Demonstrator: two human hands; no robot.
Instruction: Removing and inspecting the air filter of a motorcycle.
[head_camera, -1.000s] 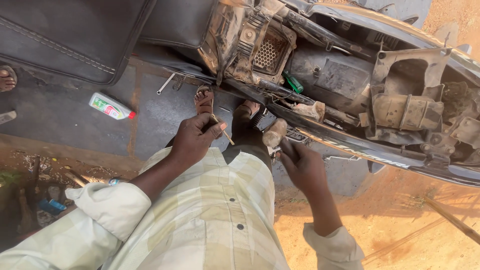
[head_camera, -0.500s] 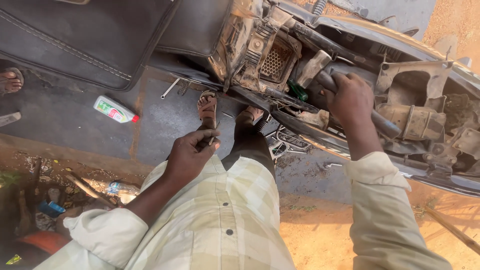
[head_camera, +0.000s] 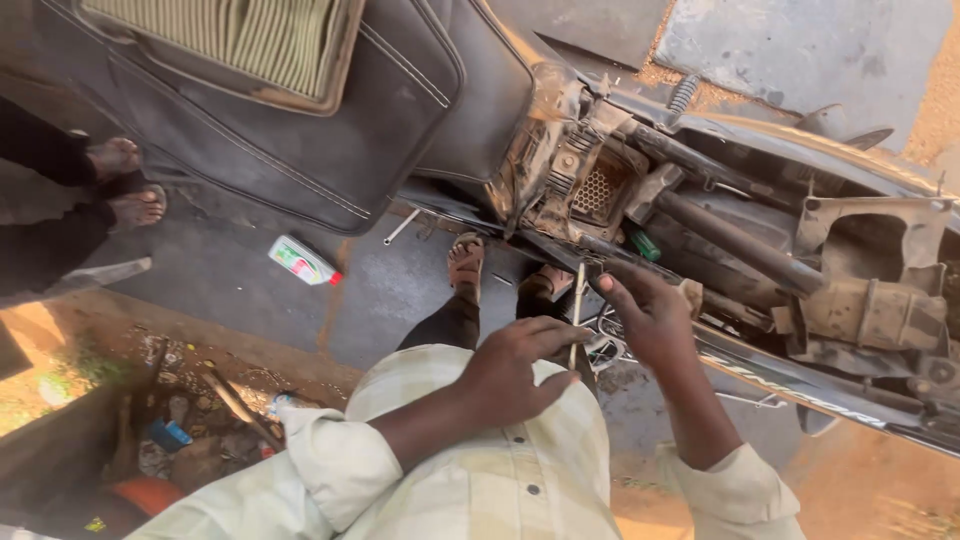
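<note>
Far left, another person's sandalled feet (head_camera: 120, 185) on the grey paving. Small white plastic bottle (head_camera: 302, 260) with red cap and green-red label lies on its side on the paving, below the black stitched seat (head_camera: 300, 120), which is tipped up showing a ribbed tan underside. Left hand (head_camera: 515, 365) palm down over the checked shirt, fingers loosely curled, fingertips pinching the lower end of a thin metal rod (head_camera: 577, 310). Rod stands near upright between both hands, beside the bike frame. Right hand (head_camera: 650, 315) half open, thumb and fingers touching the rod's upper part; firm grip cannot be told. Right of it, dusty motorcycle frame (head_camera: 760, 250), honeycomb mesh, rusty brackets.
</note>
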